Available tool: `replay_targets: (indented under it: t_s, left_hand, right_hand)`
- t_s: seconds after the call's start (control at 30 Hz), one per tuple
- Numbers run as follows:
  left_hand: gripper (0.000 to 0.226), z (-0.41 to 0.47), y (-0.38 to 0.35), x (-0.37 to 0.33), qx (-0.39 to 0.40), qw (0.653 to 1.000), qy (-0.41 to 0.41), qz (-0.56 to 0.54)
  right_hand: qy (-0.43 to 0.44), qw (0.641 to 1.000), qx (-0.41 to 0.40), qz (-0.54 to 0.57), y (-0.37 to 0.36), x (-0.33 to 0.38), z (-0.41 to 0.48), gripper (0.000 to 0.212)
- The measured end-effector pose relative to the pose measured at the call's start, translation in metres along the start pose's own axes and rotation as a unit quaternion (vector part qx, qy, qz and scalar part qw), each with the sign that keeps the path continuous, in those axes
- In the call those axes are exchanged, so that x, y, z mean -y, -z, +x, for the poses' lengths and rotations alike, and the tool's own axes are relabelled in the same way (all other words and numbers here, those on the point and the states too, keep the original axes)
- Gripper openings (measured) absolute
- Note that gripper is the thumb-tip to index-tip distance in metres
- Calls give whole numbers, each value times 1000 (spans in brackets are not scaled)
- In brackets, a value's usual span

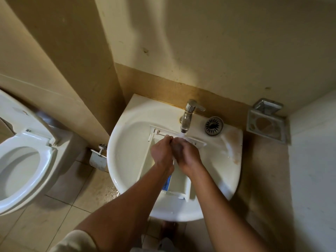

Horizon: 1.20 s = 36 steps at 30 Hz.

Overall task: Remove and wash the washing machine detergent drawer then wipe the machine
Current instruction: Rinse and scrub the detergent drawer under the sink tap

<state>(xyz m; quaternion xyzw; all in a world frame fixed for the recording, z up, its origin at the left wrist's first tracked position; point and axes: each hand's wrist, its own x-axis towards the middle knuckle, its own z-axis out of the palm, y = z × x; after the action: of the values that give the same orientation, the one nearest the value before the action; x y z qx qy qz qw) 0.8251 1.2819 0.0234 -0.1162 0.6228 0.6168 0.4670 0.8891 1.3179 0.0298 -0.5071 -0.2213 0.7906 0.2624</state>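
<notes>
Running from the chrome tap (189,115), water falls onto two hands held together over the far end of the white detergent drawer (180,182), which lies slantwise in the washbasin (216,160). The left hand (161,151) and right hand (186,153) touch, fingers curled. I cannot tell whether either grip clamps anything. A toilet (23,171) stands to the left.

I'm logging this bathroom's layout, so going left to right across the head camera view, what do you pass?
toilet → toilet-roll holder → left hand → right hand → drain strainer → metal wall holder
</notes>
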Motion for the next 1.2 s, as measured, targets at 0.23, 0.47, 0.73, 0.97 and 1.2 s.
replay_targets:
  t_s: [0.23,0.47,0.73,0.97,1.2]
  left_hand:
    - [40,14,31,-12,-8,925,-183,333]
    - [37,-12,35,-7,67,788,-170,588]
    - [27,-13,37,-10,119,751,-205,617]
    - [25,-12,27,-3,175,770,-144,596]
    - [31,-17,23,-6,209,849,-46,483]
  right_hand:
    - [254,780,-155,-550,29,13,-35,35]
    - [-2,780,-167,-604,52,9,-34,39]
    - [53,747,-151,-645,52,-11,-61,13]
    - [84,743,-223,-626,47,7,-102,32]
    - [84,917,-229,-316,38,-6,-123,72]
